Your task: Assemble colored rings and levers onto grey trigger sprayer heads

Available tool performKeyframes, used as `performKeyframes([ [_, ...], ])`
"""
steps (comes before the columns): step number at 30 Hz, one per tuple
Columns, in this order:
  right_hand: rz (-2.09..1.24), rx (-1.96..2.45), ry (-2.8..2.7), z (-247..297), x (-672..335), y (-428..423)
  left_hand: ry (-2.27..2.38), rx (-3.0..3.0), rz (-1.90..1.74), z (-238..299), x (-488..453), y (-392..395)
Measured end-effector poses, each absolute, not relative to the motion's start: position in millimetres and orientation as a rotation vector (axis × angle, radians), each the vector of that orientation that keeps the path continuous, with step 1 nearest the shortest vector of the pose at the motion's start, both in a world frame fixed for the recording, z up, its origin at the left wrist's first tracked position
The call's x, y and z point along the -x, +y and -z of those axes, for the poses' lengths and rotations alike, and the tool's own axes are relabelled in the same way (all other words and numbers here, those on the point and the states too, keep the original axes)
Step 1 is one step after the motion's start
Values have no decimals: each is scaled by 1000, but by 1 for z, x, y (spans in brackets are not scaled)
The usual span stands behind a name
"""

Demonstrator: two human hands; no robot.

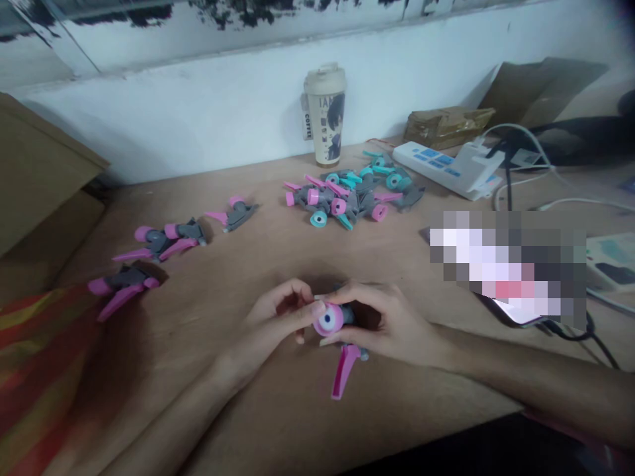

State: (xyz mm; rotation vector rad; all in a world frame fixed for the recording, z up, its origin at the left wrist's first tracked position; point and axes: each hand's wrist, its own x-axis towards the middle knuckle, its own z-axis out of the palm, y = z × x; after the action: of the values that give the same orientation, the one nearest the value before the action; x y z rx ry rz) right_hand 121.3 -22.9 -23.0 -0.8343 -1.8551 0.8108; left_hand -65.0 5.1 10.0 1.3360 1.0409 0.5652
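Note:
At the near middle of the table I hold a pink and grey trigger spray head (350,354). Its round pink nozzle (328,320), with a white face and a dark centre hole, points towards me; its pink lever hangs down below. My right hand (384,317) is closed round the grey body, thumb and fingertips by the nozzle. My left hand (285,311) has its thumb on the nozzle's rim, fingers curled alongside. The fingers partly hide the grey body.
A pile of pink, teal and grey spray heads (347,198) lies behind my hands. Several pink ones (156,244) are at the left. Further back stand a coffee cup (327,119), a power strip (436,164) and a cardboard box (441,125). A blurred-out phone (520,311) lies right.

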Motion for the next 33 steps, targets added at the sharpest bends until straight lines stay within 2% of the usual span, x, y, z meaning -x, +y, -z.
performKeyframes([
  [16,-828,818,-1880,24,-121,-24,850,-1263,-452,0,72,13],
  [33,-780,863,-1871,24,-121,-22,995,-1271,-548,-1,63,0],
])
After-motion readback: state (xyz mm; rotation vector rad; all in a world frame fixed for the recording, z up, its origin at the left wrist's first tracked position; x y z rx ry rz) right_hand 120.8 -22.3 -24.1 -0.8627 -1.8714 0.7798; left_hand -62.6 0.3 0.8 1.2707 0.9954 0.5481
